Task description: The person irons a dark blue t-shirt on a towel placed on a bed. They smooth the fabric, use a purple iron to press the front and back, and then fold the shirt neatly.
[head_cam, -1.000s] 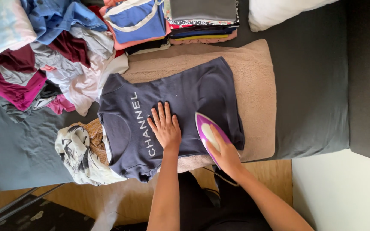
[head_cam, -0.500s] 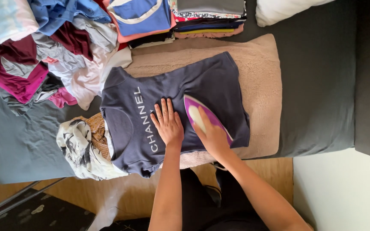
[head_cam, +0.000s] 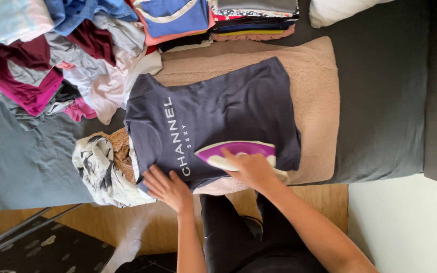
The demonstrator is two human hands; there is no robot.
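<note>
Ironing is seen in hand: a dark blue T-shirt (head_cam: 218,111) with white print is laid flat on a beige towel (head_cam: 314,91), which is spread over a bed with a grey cover (head_cam: 380,101). A purple and white iron (head_cam: 236,154) is placed on the lower edge of the shirt and is grasped from above by the right hand (head_cam: 251,169), its grip closed on the handle. The left hand (head_cam: 168,189) is laid flat, fingers spread, on the near corner of the shirt, holding nothing. The upper part of the shirt looks already smooth; the near edge is judged to be in work now. A stack of folded clothes (head_cam: 251,17) is seen at the far side, so some pieces seem finished. A large heap of unfolded clothes (head_cam: 51,60) and a patterned crumpled cloth (head_cam: 99,167) just beside the shirt are left.
</note>
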